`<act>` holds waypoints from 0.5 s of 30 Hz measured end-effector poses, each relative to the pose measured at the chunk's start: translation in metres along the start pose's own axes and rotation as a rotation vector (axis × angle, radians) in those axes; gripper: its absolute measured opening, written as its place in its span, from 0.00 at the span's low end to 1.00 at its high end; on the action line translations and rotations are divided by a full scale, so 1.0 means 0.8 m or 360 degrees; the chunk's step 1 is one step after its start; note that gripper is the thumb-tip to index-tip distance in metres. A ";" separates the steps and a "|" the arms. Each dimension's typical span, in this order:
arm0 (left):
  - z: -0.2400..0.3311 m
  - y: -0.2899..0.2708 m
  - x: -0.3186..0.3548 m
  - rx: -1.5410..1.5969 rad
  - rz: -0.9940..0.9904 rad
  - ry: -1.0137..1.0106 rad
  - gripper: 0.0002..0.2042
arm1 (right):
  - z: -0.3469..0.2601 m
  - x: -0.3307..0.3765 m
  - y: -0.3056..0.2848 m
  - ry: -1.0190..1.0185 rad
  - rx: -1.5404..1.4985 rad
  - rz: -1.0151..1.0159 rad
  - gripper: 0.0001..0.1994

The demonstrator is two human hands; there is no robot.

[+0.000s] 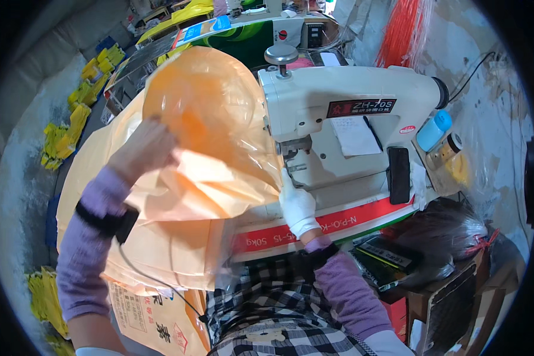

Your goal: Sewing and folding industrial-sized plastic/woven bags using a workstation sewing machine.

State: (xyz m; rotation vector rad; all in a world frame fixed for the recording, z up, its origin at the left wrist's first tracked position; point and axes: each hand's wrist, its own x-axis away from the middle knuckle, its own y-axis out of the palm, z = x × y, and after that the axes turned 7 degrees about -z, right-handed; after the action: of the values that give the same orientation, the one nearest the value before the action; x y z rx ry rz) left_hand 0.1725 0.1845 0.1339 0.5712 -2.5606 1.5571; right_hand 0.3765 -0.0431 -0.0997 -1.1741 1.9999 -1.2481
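Note:
A large pale-orange sack spreads over the left side of the sewing machine's bed, its mouth spread wide and a clear plastic liner showing inside. My left hand, bare and a little blurred, is closed on the near side of the sack's mouth. At the sack's right edge, just below the needle area, my right hand in a white glove pinches the rim. The white sewing machine stands to the right, with its presser foot close beside that edge. The left fingertips are partly hidden.
A black phone, a folded white paper and a blue bottle lie around the machine. Red strands hang behind it. Yellow bundles line the left floor. A cardboard box stands at lower right.

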 end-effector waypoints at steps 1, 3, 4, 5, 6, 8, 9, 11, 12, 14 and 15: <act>0.023 -0.022 0.012 0.0248 -0.0306 -0.0011 0.13 | 0.018 0.004 0.005 -0.0044 -0.0425 -0.0045 0.30; 0.068 0.025 0.081 0.0330 -0.0450 0.0320 0.11 | 0.014 0.020 0.020 -0.0133 -0.0881 -0.0054 0.27; 0.122 0.011 0.110 0.0986 -0.0294 0.0392 0.09 | 0.006 0.038 0.036 -0.0054 -0.1653 0.0167 0.25; 0.169 0.023 0.150 0.1275 -0.0192 0.0630 0.08 | -0.004 0.056 0.045 0.0027 -0.2423 0.0395 0.23; 0.228 -0.016 0.150 0.1581 -0.0329 0.0970 0.06 | -0.017 0.069 0.054 0.0030 -0.2438 0.0379 0.23; 0.269 -0.028 0.126 0.2163 -0.0874 0.1006 0.12 | -0.027 0.103 0.048 -0.0237 -0.1954 0.0000 0.24; 0.272 -0.018 0.119 0.2137 -0.0900 0.1027 0.12 | -0.036 0.106 0.047 -0.0366 -0.1719 -0.0170 0.25; 0.283 -0.002 0.122 0.2143 -0.0851 0.0994 0.11 | -0.050 0.120 0.041 -0.0590 -0.1234 -0.0509 0.25; 0.280 0.000 0.123 0.2079 -0.0960 0.1000 0.11 | -0.056 0.129 0.037 -0.0691 -0.0986 -0.0681 0.26; 0.289 -0.016 0.123 0.1940 -0.0932 0.0943 0.11 | -0.051 0.149 -0.001 -0.0177 -0.1230 0.0058 0.18; 0.299 -0.026 0.119 0.1815 -0.0869 0.0878 0.10 | -0.054 0.155 -0.017 -0.0352 -0.0987 0.0550 0.14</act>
State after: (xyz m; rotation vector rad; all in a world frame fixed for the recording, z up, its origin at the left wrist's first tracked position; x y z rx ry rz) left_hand 0.1195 -0.0583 0.0626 0.6696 -0.8585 2.3359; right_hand 0.2866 -0.1331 -0.0647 -1.0933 2.3546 -0.3131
